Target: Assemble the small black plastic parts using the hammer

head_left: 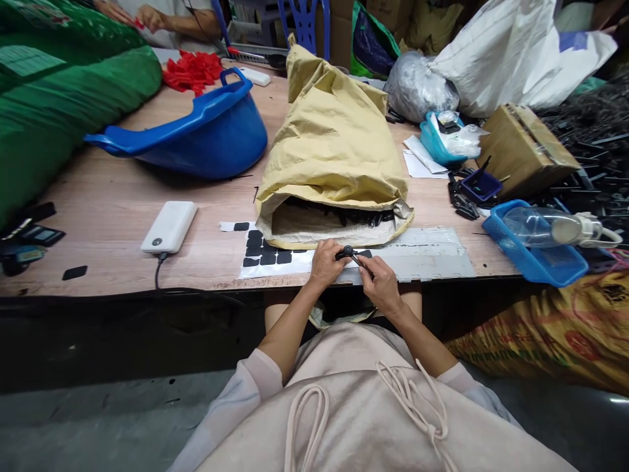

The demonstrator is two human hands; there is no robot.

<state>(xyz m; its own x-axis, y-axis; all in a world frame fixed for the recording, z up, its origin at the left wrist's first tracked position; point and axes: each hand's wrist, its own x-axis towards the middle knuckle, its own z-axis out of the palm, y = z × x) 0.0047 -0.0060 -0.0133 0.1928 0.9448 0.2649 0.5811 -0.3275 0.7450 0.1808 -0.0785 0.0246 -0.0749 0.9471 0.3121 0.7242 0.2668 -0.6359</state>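
One bulky green sack (pixel 73 111) fills the far left corner of the surface (pixel 108 236); several dark pieces (pixel 44 235) lie toward the near left corner, with a flat black pad (pixel 75 273) close to the front edge. At the back edge, a co-worker's hands (pixel 153 18) are closed around something red, behind a heap of red pieces (pixel 193 71). A large blue basin (pixel 221 141) stands in front of that heap. Nearer the front edge lies a white device (pixel 170 226), its black cable (pixel 158 269) running to that edge.

Along the middle of the front edge is a white sheet of black stickers (pixel 268 252), partly under a yellow sack (pixel 339 137). The sack's mouth faces the front edge and shows black pieces (pixel 376 216) inside. Just before it, at the front edge, the left hand (pixel 324 265) grips a small black part (pixel 348 252) with a rounded knob; the right hand (pixel 382 286) grasps a thin dark piece meeting it, though whether the two are joined is too small to tell. A grey board (pixel 432 252) lies beside them. Farther right are a turquoise basket (pixel 437 147), a cardboard box (pixel 523 154) and, at the near right corner, a blue tray (pixel 535 252) holding a clear bottle (pixel 535 226).
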